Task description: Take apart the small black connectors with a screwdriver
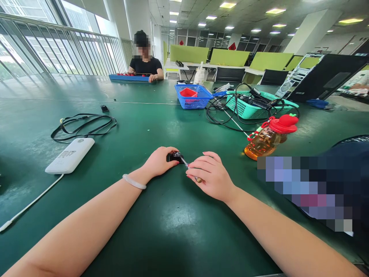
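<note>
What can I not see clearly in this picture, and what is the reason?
Head view, small black part: too small for detail, and partly covered by the left hand.
Head view, thin tool: its middle is hidden by the right hand.
Head view, white box: its marking is too blurred to read.
Head view, white cable: cut off by the left edge.

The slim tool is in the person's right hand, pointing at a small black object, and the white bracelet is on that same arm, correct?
Not quite: the white bracelet is on the left arm, as the head view shows. The slim tool is indeed in the right hand, pointing at the small black object.
</note>
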A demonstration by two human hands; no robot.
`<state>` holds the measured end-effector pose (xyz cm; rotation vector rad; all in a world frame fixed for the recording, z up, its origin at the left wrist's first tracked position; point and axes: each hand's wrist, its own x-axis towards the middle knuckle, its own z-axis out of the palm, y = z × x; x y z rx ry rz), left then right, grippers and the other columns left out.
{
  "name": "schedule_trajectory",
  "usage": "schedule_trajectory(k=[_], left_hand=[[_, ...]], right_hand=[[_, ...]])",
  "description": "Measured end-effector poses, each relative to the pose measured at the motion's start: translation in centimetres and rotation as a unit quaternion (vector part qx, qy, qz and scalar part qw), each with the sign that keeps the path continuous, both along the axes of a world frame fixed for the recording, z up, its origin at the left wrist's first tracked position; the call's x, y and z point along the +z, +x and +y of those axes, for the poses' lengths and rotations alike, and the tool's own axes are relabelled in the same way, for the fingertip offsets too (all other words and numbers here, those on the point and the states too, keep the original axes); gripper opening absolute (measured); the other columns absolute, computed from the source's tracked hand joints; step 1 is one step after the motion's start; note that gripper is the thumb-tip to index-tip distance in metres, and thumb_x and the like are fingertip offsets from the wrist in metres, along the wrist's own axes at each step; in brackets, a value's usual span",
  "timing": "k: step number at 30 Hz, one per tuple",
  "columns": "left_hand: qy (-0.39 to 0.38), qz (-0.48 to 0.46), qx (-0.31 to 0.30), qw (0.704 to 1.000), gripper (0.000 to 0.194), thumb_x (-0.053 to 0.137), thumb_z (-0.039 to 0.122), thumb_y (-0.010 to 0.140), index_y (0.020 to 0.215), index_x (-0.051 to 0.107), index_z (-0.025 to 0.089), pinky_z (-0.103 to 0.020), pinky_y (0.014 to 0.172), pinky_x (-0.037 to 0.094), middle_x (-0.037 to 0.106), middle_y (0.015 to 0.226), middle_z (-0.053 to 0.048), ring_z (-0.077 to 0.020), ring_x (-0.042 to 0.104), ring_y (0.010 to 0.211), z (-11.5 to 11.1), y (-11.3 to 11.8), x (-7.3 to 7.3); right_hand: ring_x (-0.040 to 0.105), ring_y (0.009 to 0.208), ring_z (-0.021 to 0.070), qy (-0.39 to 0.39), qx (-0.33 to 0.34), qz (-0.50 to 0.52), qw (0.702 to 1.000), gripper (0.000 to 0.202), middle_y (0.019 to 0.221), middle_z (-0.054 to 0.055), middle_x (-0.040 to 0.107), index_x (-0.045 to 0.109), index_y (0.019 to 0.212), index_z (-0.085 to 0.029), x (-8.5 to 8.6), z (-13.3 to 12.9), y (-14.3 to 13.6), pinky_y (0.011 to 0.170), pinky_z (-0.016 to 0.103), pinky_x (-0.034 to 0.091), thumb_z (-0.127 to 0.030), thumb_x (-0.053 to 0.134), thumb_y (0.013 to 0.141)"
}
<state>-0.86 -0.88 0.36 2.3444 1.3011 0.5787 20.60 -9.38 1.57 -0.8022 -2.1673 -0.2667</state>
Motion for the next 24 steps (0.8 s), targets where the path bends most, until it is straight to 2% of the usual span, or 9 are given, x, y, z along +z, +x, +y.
schedule_trajectory(k=[4,6,8,10,14,19,24], left_hand=[[-0.01,-0.008,0.002,1.0,0.038,0.067,0.039,0.078,0.113,0.066,0.027,-0.039,0.097,0.05,0.071,0.115,-0.003,-0.0253,0.064,0.107,-0.1,0.0,0.2],[-0.017,-0.009,-0.002,1.0,0.037,0.067,0.037,0.078,0.113,0.066,0.026,-0.039,0.096,0.05,0.071,0.113,-0.003,-0.0249,0.064,0.105,-0.2,0.0,0.3],[-0.019,-0.005,-0.007,1.0,0.035,0.066,0.037,0.078,0.112,0.066,0.027,-0.039,0.095,0.05,0.072,0.111,-0.002,-0.0247,0.064,0.104,-0.3,0.0,0.4],[-0.016,-0.005,-0.016,1.0,0.034,0.067,0.037,0.078,0.11,0.067,0.027,-0.039,0.093,0.05,0.072,0.109,-0.002,-0.0245,0.064,0.103,-0.3,0.0,0.5],[-0.007,-0.001,-0.056,0.998,0.033,0.069,0.038,0.076,0.108,0.067,0.027,-0.039,0.092,0.05,0.072,0.106,-0.002,-0.0245,0.063,0.102,-0.6,0.0,0.6],[-0.006,-0.002,-0.094,0.996,0.035,0.071,0.041,0.075,0.107,0.068,0.028,-0.037,0.088,0.05,0.072,0.103,-0.002,-0.0244,0.063,0.099,-0.8,0.0,0.7],[-0.006,-0.005,-0.11,0.994,0.038,0.071,0.042,0.074,0.108,0.068,0.027,-0.037,0.087,0.05,0.072,0.103,-0.003,-0.0238,0.063,0.099,-0.9,0.1,0.6]], right_hand=[[0.067,0.083,0.0168,-0.06,-0.009,0.078,0.995,0.01,0.092,-0.001,0.076,0.07,0.094,-0.03,-0.4,0.5,0.4,0.095,0.042,0.046,-0.023,0.065,0.088],[0.069,0.083,0.0183,-0.116,-0.032,0.15,0.981,0.01,0.093,0.001,0.076,0.07,0.096,-0.029,-0.7,0.9,0.7,0.088,0.04,0.052,-0.026,0.064,0.088],[0.07,0.085,0.0193,-0.19,-0.057,0.24,0.95,0.011,0.094,0.003,0.075,0.069,0.097,-0.026,-1.2,1.5,1.1,0.08,0.037,0.056,-0.03,0.065,0.087],[0.071,0.09,0.0204,-0.255,-0.044,0.333,0.906,0.02,0.095,0.005,0.075,0.065,0.101,-0.023,-1.8,2.3,1.6,0.083,0.037,0.057,-0.035,0.068,0.084],[0.073,0.081,0.0194,-0.359,-0.015,0.439,0.823,0.037,0.09,0.005,0.076,0.06,0.102,-0.022,-2.9,3.8,2.5,0.082,0.038,0.059,-0.044,0.074,0.077],[0.073,0.076,0.0183,-0.411,-0.025,0.489,0.769,0.048,0.086,0.003,0.076,0.057,0.102,-0.022,-3.6,4.5,2.7,0.085,0.041,0.058,-0.05,0.078,0.07],[0.072,0.076,0.0181,-0.409,-0.013,0.518,0.751,0.045,0.083,0.002,0.074,0.055,0.096,-0.023,-3.0,4.1,2.4,0.087,0.042,0.057,-0.05,0.078,0.07]])
